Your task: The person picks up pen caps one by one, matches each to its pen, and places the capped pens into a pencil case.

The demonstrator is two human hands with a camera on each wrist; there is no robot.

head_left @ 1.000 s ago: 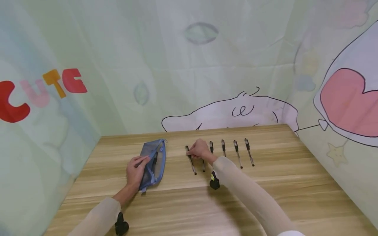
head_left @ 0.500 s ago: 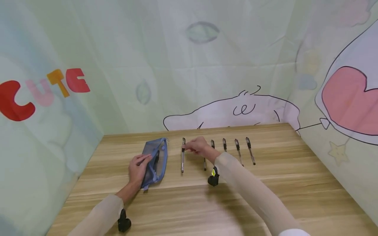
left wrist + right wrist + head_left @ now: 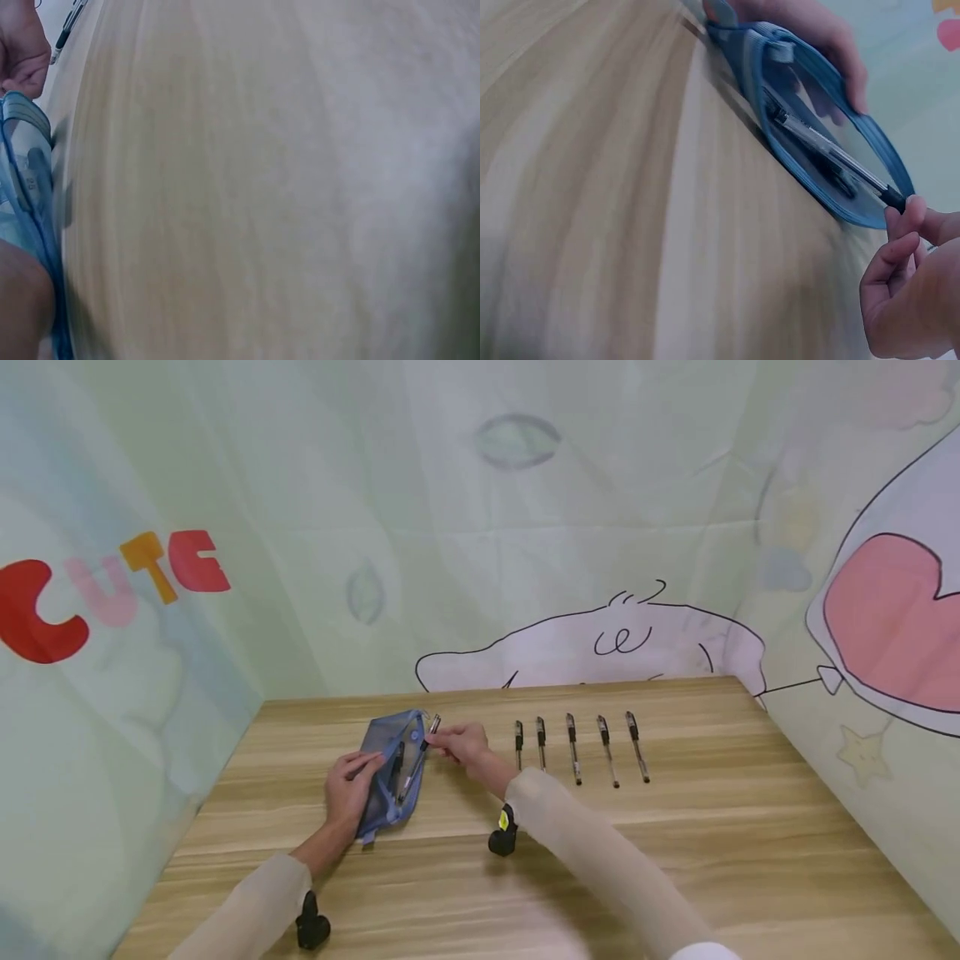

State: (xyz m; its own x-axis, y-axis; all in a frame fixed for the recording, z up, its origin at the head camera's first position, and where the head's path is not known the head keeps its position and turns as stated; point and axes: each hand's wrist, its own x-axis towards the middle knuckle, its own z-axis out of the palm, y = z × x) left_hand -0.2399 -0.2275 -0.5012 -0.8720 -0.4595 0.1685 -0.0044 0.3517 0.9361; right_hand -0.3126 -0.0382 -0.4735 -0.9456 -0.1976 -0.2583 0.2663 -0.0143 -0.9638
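Note:
A blue mesh pencil case [image 3: 384, 733] lies on the table, its zipped mouth spread apart. My left hand [image 3: 351, 789] grips its near-left edge, thumb on top of the mesh. My right hand [image 3: 461, 746] pinches a clear pen with a black grip [image 3: 847, 160] near one end. The pen slants across the mouth, its other end inside the case in the right wrist view. Another dark pen [image 3: 398, 760] shows within the case. At the left edge of the left wrist view, part of the case [image 3: 30, 176] appears between both hands.
Several similar black-and-clear pens [image 3: 572, 752] lie in a row to the right of my right hand. The wooden table [image 3: 420, 893] meets a printed cloth backdrop [image 3: 315, 635] at its back and sides.
My right hand has lifted the leftmost pen of the row, turned it and carried it left to the pencil case's mouth. My left hand has kept its grip on the case.

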